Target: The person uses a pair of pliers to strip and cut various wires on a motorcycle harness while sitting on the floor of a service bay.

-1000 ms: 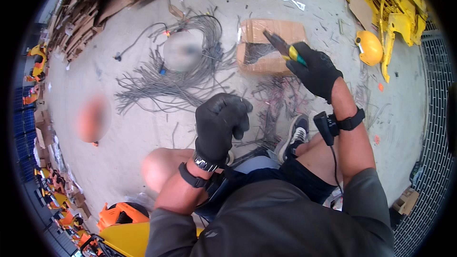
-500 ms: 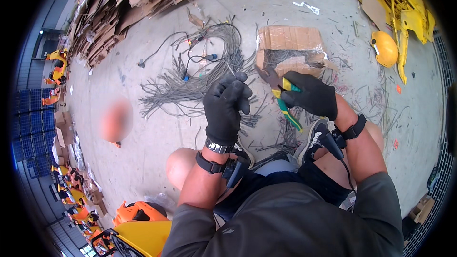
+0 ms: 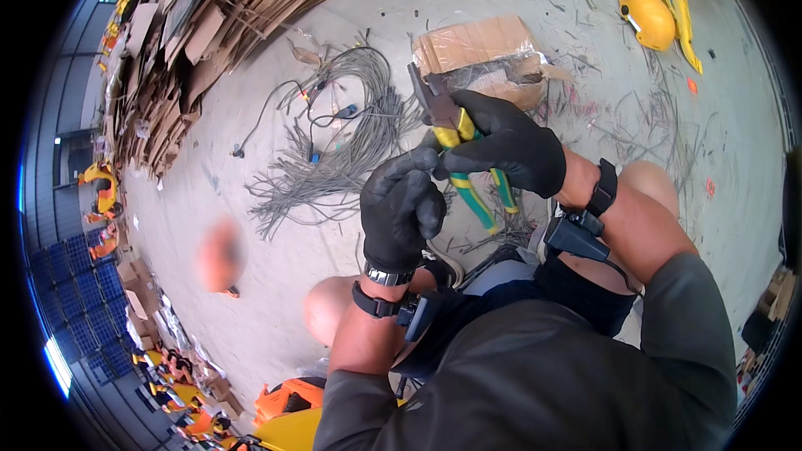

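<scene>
My right hand, in a black glove, grips pliers with yellow and green handles, jaws pointing up and away. My left hand, also gloved in black, is closed just below and left of the pliers, touching the right hand's fingers; a thin grey wire appears pinched in it, though the glove hides most of it. Both hands are held above my knees. A heap of grey cables with small coloured connectors lies on the concrete floor just beyond the hands.
A flattened cardboard box lies behind the pliers. Stacked cardboard sheets fill the upper left. A yellow hard hat and yellow parts sit at upper right. Short wire offcuts litter the floor on the right.
Both hands have come together and closer to me. The right hand brought the pliers from over the cardboard box to the left hand, which rose to meet it.
</scene>
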{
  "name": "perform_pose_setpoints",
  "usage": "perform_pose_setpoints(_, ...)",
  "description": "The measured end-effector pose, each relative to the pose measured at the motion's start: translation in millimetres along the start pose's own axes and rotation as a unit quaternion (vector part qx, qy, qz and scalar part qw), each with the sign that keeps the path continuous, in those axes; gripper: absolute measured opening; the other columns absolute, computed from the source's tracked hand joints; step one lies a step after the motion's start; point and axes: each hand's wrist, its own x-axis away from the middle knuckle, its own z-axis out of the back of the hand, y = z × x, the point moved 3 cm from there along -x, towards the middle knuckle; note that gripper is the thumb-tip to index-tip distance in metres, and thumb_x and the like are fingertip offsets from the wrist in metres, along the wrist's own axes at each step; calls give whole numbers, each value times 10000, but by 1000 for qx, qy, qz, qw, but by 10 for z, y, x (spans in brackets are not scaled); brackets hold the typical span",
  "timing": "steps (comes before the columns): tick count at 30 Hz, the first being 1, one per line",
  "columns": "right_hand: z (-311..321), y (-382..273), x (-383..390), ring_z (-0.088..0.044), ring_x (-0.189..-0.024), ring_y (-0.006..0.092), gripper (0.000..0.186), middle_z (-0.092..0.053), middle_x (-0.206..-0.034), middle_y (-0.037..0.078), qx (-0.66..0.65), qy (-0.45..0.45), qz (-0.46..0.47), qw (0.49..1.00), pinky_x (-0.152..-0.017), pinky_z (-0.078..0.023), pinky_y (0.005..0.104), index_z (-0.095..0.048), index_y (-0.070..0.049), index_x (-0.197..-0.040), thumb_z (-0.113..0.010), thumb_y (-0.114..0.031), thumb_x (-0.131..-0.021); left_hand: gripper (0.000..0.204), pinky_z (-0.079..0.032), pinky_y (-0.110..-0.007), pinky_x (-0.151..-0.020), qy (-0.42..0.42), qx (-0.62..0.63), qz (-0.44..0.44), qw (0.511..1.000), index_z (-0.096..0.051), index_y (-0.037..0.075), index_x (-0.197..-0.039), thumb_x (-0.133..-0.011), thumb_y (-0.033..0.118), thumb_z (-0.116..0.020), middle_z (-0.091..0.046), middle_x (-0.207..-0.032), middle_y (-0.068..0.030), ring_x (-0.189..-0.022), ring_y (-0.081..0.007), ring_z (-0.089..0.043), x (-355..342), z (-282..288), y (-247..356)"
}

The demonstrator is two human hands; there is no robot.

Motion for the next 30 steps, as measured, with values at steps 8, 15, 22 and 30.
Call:
perform_pose_setpoints(8,-5,55,17,-551,-881,102,484,-629,-969,51,-5,-24,-37,999,-793,-463,282,-580,15,-1156,-774,-210,-773,244,-338,-260,-381,-27,4,9,1000,-569,-44,-1168,-982,110,-539,-545,-566,-77,-359,-100,-412,-5,-48,-25)
perform_pose_setpoints(15,-24,-50,25,-556,-850,101,470,-639,-934,50,15,-19,-23,999,-780,-462,283,-587,12,-1127,-774,-215,-761,233,-359,-261,-392,-55,11,-9,998,-579,-55,-1146,-943,54,-548,-637,-698,-172,-366,-117,-431,-8,4,-21)
perform_pose_setpoints(22,30,22,26,-570,-874,119,486,-651,-965,62,101,-25,-14,994,-802,-485,312,-595,-1,-1149,-770,-182,-733,239,-387,-271,-397,-6,-15,7,1000,-612,-50,-1127,-902,11,-557,-644,-692,-177,-377,-144,-469,8,19,-46)
perform_pose_setpoints(30,38,10,13,-577,-891,117,525,-648,-978,63,88,-7,-33,996,-799,-486,293,-579,19,-1190,-760,-185,-742,385,-408,-272,-402,28,-36,1,999,-575,-39,-1276,-895,-20,-526,-619,-637,-151,-397,-147,-487,9,8,-86)
